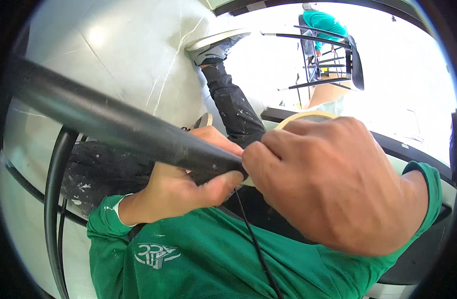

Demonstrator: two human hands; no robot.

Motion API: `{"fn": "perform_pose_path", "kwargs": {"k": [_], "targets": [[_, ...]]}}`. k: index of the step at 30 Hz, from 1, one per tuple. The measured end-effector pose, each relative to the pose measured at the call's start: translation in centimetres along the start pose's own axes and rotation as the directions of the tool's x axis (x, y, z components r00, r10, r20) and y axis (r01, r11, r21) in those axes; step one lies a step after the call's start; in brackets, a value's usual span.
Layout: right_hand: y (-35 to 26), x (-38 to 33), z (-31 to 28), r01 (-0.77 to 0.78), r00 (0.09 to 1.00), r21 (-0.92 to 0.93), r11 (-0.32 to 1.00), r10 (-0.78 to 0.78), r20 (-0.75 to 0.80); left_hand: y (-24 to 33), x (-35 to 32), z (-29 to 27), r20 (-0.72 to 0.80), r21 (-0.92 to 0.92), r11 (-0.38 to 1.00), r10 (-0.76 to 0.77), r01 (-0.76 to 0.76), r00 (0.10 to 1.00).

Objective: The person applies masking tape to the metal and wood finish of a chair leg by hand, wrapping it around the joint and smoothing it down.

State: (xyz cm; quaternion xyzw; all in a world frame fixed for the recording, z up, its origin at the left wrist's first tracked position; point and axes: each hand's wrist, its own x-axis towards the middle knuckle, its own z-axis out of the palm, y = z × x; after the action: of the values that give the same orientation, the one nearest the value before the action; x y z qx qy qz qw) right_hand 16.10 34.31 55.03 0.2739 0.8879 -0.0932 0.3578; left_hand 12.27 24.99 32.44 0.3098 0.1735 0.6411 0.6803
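Note:
A thick black tube [119, 127], part of a black frame, slants from the upper left down to its end at the middle of the head view. My left hand [188, 184] is closed around that end, its thumb pressed along the near side. Right at the tip, my right hand [328, 184] is closed with its knuckles up; its fingertips and anything pinched in them are hidden. Just beyond the right hand shows the curved rim of a pale yellow ring [308, 114], which looks like a tape roll; its lower part is covered by the hand.
Thinner curved black bars [57, 184] of the frame stand at the left. A thin black cord [253, 234] hangs over my green top. My paint-spotted trouser leg and grey shoe [213, 50] stretch out ahead. Farther off, a person in green [323, 22] is behind a tipped black chair [330, 60].

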Motion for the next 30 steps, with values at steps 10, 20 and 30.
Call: {"fn": "perform_pose_path", "kwargs": {"k": [10,20,30], "targets": [[-1.8,-2.3,-0.6,0.045,0.989,-0.427,0.903,0.02,0.147,3.3,-3.7,0.2,-0.19,0.311,0.949,-0.001,0.061,0.982],[-2.1,-5.1,3.3,0.111,0.984,-0.616,0.78,-0.171,-0.039,10.6,-2.6,1.8,-0.172,0.55,0.8,0.392,-0.242,0.904],[-6.9,-3.1,8.6,0.011,0.952,-0.885,0.465,-0.276,-0.133,16.0,2.1,9.3,0.103,0.898,0.44,-0.157,-0.024,0.982]]}}
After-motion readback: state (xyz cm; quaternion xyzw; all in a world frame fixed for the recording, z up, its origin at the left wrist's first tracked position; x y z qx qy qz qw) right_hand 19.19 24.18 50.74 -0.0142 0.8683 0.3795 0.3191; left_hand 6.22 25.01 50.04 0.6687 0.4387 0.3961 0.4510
